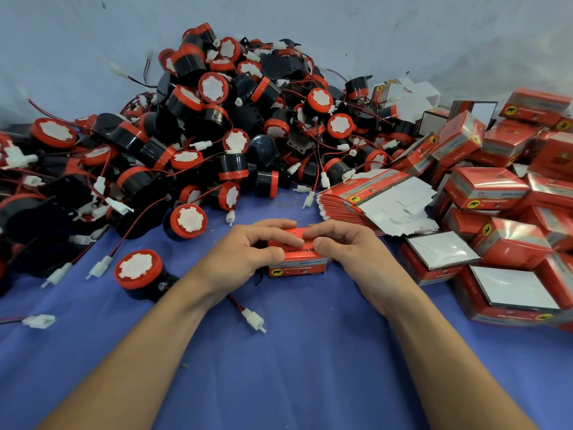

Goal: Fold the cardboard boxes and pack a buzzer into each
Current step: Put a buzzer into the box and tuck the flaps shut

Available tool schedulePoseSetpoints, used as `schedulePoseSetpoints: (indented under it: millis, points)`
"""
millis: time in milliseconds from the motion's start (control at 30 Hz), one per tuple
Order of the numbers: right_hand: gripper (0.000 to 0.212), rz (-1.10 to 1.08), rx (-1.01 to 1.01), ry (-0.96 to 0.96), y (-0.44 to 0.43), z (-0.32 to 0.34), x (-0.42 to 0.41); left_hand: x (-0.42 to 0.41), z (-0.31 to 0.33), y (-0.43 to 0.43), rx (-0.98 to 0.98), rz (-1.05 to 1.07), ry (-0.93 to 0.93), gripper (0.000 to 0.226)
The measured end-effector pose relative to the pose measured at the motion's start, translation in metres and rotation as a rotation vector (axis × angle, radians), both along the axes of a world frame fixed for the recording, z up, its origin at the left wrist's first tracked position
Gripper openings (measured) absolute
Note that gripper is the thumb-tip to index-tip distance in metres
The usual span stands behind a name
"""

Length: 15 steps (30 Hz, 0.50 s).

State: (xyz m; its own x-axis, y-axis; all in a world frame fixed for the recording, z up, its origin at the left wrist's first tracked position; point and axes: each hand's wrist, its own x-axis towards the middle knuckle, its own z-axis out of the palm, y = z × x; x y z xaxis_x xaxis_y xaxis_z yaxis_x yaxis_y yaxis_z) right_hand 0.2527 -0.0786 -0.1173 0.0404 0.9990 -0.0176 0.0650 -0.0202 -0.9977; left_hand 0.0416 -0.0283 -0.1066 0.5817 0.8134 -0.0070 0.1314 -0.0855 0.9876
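Head view, left hand (pixel 248 254), right hand (pixel 352 252) gripping red box (pixel 298 265), printed "reversing"

A blue cloth (pixel 294 367) covers the work surface, a pale grey sheet (pixel 372 32) marked with dark specks rises behind it, and a thin rubber band (pixel 283 200) lies flat on the cloth, towards its far side.

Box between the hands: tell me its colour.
The box is red, with a grey band and yellow badge; head view.
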Motion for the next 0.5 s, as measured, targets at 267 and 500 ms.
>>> schedulePoseSetpoints:
  millis: [267,500]
  points:
    - [0.036,-0.066,-0.056,0.037,0.0011,-0.0021,-0.0017,0.0048,-0.0086,0.0016,0.060,0.086,0.054,0.042]
    - [0.030,-0.050,0.049,-0.203,-0.0049,0.0073,-0.0048,0.0009,-0.0066,0.0077,0.111,0.127,0.305,0.060]
